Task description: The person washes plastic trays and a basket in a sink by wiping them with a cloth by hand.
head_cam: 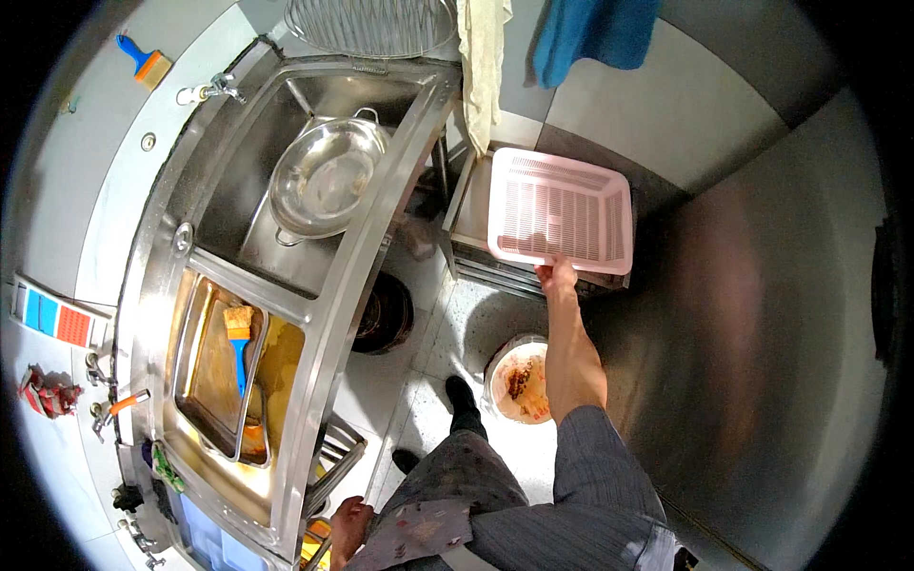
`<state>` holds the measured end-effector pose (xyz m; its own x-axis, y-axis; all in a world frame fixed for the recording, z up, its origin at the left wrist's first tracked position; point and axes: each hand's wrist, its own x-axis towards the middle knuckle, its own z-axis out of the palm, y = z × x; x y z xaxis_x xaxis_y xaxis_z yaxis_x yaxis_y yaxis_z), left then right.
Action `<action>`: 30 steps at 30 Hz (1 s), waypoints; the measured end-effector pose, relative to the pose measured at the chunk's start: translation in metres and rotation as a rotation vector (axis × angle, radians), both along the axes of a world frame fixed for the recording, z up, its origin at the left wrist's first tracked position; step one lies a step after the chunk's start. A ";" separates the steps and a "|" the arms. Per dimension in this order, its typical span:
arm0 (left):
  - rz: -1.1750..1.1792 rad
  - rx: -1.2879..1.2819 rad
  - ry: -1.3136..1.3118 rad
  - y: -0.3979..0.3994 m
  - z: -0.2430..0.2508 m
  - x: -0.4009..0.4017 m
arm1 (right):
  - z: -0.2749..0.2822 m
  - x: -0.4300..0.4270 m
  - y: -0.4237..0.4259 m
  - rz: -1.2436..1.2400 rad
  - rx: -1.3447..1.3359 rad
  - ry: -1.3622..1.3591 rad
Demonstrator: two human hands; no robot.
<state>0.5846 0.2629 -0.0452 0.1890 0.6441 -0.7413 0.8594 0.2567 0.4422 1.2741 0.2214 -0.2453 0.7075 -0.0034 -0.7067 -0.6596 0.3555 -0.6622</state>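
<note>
With my arm stretched out, my right hand (557,273) grips the near rim of a pink slotted plastic basket (560,207). The basket sits over a low metal cabinet or rack (468,203) by the wall, and its inside shows only its slotted base and sides. At the bottom of the view, my left hand (351,527) hangs low beside the sink's front, near a metal frame with yellow things behind it. I see nothing held in it, but its fingers are partly hidden.
A steel sink (335,285) on the left holds a two-handled metal pan (330,178), and metal trays (207,357) with a basting brush (240,350). A white bucket of food waste (521,378) stands on the floor. Cloths (596,36) hang above. A large metal surface (735,321) borders the right.
</note>
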 end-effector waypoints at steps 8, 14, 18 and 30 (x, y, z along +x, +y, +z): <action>-0.204 0.096 -0.107 0.023 0.028 0.075 | 0.079 -0.099 -0.038 0.135 0.309 -0.277; -0.507 0.315 -0.384 0.056 0.040 0.120 | 0.157 -0.149 -0.031 0.442 0.379 -0.460; -0.233 0.503 -0.663 0.083 0.084 0.122 | 0.240 -0.186 -0.004 0.658 0.301 -0.539; 0.449 0.541 -1.106 0.113 0.139 -0.011 | 0.406 -0.352 0.097 1.353 0.045 -1.056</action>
<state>0.5734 0.3760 0.0934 0.2198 0.9748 0.0376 -0.1359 -0.0076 0.9907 0.9224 0.3188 0.1606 0.3138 0.9482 0.0492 0.1987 -0.0149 -0.9800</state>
